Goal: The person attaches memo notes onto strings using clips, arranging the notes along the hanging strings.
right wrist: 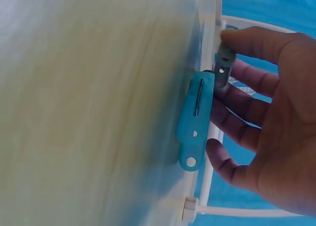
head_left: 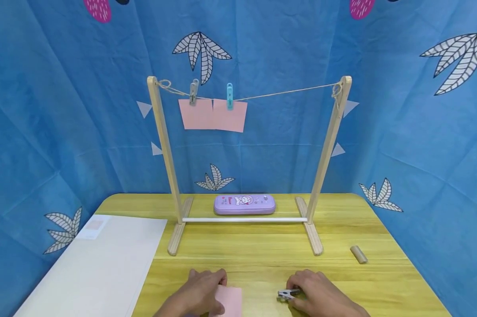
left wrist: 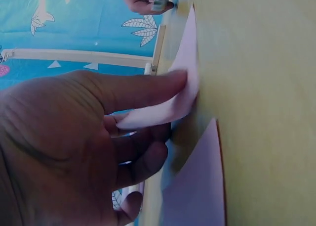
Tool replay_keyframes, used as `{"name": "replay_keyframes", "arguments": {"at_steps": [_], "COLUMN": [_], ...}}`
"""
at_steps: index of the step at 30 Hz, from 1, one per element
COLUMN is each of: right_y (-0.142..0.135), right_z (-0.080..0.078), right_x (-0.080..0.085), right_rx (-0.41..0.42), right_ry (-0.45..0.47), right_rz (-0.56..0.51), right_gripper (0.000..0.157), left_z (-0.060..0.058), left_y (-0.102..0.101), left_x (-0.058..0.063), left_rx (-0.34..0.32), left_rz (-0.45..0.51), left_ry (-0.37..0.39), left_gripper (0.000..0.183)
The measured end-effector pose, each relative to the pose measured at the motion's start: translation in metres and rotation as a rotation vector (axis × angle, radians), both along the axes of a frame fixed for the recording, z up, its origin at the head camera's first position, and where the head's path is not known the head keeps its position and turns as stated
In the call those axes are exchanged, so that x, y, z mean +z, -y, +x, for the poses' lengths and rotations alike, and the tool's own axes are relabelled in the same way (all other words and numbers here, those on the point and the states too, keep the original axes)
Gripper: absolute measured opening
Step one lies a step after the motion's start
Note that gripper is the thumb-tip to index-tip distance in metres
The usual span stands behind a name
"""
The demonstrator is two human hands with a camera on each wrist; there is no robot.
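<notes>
Two hands, both occupied, as read from my remote station. Left hand [head_left: 200,288]: thumb and fingers pinching one pink sheet [head_left: 233,301], bowed between them; whether its edge touches the table [head_left: 262,264] I cannot tell. One second sheet [left wrist: 200,186], near it. Right hand [head_left: 319,294]: thumb and fingers gripping one grey clothespin [right wrist: 224,70]; one blue clothespin [right wrist: 195,119], close beside those fingers. Two hung sheets [head_left: 196,115], on the string [head_left: 290,91] by one grey peg [head_left: 193,93] and one blue peg [head_left: 230,97]. Handling note: I judge a light pinch near the edge best, lest the paper crease, and the clothespin gripped by its tails, mouth unobstructed.
</notes>
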State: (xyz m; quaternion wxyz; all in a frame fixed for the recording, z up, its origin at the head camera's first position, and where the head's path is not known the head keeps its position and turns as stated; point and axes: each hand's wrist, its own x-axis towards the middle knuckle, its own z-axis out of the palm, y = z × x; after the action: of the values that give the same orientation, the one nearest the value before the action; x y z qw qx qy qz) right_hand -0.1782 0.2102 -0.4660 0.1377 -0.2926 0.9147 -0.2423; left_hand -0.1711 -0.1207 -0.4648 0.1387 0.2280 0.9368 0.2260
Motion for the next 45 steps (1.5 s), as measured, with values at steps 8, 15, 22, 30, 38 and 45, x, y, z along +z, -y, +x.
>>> {"name": "replay_keyframes", "arguments": {"at_steps": [8, 15, 22, 30, 38, 45], "right_y": [0.001, 0.005, 0.008, 0.007, 0.003, 0.01], "right_z": [-0.001, -0.011, -0.022, -0.037, -0.055, -0.07], "right_x": [0.009, 0.016, 0.031, 0.055, 0.088, 0.116], "right_rx": [-0.073, -0.208, -0.321, -0.423, -0.482, -0.505], "right_ry": [-0.037, -0.148, -0.197, -0.301, -0.506, -0.537], "right_rz": [-0.111, -0.23, -0.327, -0.362, -0.484, -0.638], "right_gripper": [0.026, 0.03, 0.027, 0.019, 0.035, 0.035], "left_z": [-0.015, -0.031, -0.043, -0.056, -0.074, -0.09], "left_y": [-0.001, -0.007, -0.019, -0.027, -0.035, -0.043], "left_x": [-0.001, 0.015, 0.028, 0.039, 0.056, 0.077], "left_rx": [0.039, 0.156, 0.262, 0.323, 0.38, 0.393], "left_rz": [0.283, 0.415, 0.513, 0.547, 0.653, 0.741], "left_ry": [0.107, -0.041, -0.123, -0.143, -0.183, -0.205], "left_gripper": [0.012, 0.01, 0.012, 0.017, 0.013, 0.015]}}
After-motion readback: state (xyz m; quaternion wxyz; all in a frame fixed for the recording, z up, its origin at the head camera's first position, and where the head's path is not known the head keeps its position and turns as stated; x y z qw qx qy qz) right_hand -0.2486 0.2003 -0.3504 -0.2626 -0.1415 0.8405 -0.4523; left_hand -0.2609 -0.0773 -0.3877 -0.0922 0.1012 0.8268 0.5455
